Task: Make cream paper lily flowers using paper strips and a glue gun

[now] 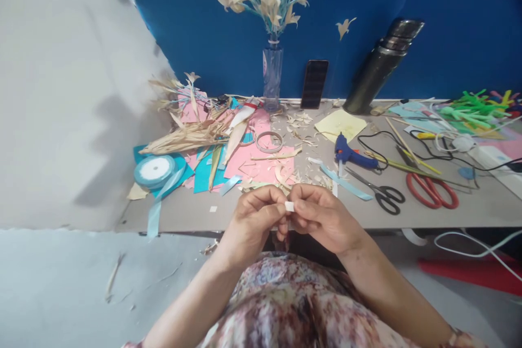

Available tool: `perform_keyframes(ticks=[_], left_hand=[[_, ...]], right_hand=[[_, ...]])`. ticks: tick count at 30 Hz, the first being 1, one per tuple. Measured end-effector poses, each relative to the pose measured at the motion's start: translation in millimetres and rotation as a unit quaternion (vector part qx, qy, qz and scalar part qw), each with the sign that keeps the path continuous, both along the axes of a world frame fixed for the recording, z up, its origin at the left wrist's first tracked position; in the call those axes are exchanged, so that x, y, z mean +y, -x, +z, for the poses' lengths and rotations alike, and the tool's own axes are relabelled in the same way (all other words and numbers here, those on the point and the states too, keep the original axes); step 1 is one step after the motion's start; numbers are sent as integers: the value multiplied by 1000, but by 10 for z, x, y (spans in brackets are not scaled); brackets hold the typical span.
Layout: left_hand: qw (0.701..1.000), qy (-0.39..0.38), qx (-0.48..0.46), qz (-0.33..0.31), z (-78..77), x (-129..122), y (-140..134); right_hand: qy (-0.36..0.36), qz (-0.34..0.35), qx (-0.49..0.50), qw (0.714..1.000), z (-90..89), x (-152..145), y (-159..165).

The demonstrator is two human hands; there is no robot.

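Between the fingertips of both hands, near the table's front edge, is a small white square piece (289, 206), perhaps paper or tape. My left hand (259, 212) pinches its left side with thumb and forefinger. From the other side, my right hand (320, 215) pinches it the same way, with the remaining fingers curled under. Another small white square (213, 209) lies on the table left of my hands. A strip of light blue ribbon (346, 182) rests just beyond my right hand, and scissors with black handles (389, 198) lie further right.
A ribbon spool (155, 170), dried corn husks (187, 138) and a tape roll (269, 142) lie on coloured sheets at left. A blue glue gun (354, 155) and red-handled scissors (432, 191) are at right. Behind stand a bottle (272, 76) of husk flowers, a phone (315, 84) and a flask (379, 68).
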State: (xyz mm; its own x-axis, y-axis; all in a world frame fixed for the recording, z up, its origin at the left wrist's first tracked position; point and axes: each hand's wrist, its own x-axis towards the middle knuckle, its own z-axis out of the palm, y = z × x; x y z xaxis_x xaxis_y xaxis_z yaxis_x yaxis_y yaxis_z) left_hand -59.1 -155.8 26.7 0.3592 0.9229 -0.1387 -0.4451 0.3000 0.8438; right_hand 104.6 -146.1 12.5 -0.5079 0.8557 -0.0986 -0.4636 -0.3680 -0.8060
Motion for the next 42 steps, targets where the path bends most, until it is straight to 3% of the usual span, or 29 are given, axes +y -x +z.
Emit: perform_keyframes(ticks=[11,15,24,30,36,42], left_hand=[[997,48,-55,-25,-41,101,23],[996,51,-64,-39,-51,144,8],[1000,16,2,9,-127,216,-4],[999,-19,38,8,-165,206,13],[999,-8,34,-13,-124,177,17],[999,-5,36,16,-94,153,2]], right_hand=[[-30,22,-35,999,-122,152,-47],[-39,31,-1,999,-160,212,-93],[14,-2,-1,1000,-215,252,-113],[11,18,-17,1000,-185,248,-86],[13,19,-12,1000,-173,225,-90],[5,13,-20,1000,-154,188,-81]])
